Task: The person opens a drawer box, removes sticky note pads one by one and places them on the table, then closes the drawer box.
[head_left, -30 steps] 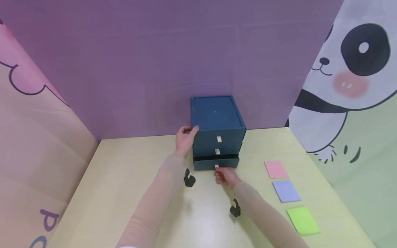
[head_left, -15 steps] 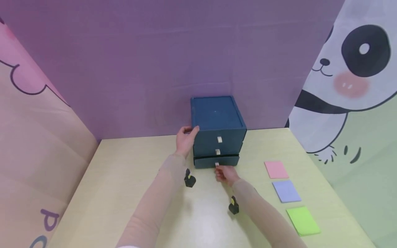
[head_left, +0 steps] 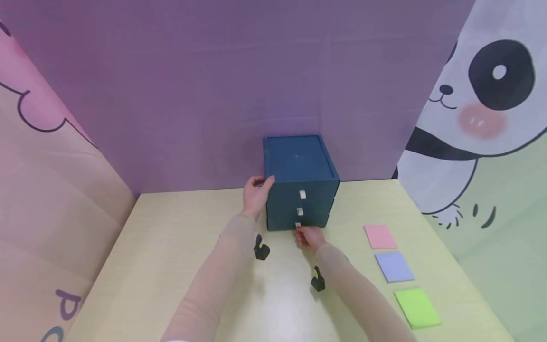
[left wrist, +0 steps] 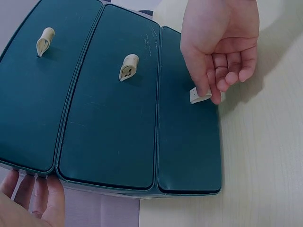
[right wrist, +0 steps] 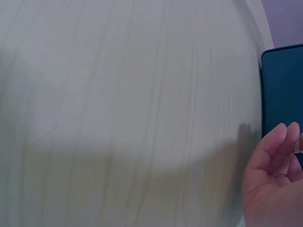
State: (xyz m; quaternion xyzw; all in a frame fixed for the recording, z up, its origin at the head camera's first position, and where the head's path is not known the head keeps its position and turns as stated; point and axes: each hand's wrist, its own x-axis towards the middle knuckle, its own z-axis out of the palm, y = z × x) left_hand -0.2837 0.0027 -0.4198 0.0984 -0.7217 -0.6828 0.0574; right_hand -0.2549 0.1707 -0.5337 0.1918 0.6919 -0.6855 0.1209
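A dark blue desktop cabinet [head_left: 299, 159] with three drawers stands at the back of the table, a pale pull tab on each drawer front. At its left side, my left hand [head_left: 255, 194] rests near the upper front corner; in the left wrist view its fingers [left wrist: 53, 198] lie fairly straight against the side. My right hand [head_left: 311, 237] pinches the pull tab [left wrist: 199, 96] of the bottom drawer [left wrist: 189, 142] between thumb and index finger, the other fingers loosely bent. All drawer fronts sit flush. In the right wrist view the cabinet is mostly cut off.
Pink [head_left: 381, 236], lavender [head_left: 394, 266] and green [head_left: 417, 307] square note pads lie in a row on the right of the table. A purple backdrop [head_left: 192, 95] hangs behind the cabinet, with printed cloths on both sides. Black wrist cameras hang under both sleeves.
The bottom drawer has slid inward from partly pulled out to flush, my right hand moving forward with its tab. My left hand has stayed on the cabinet's side.
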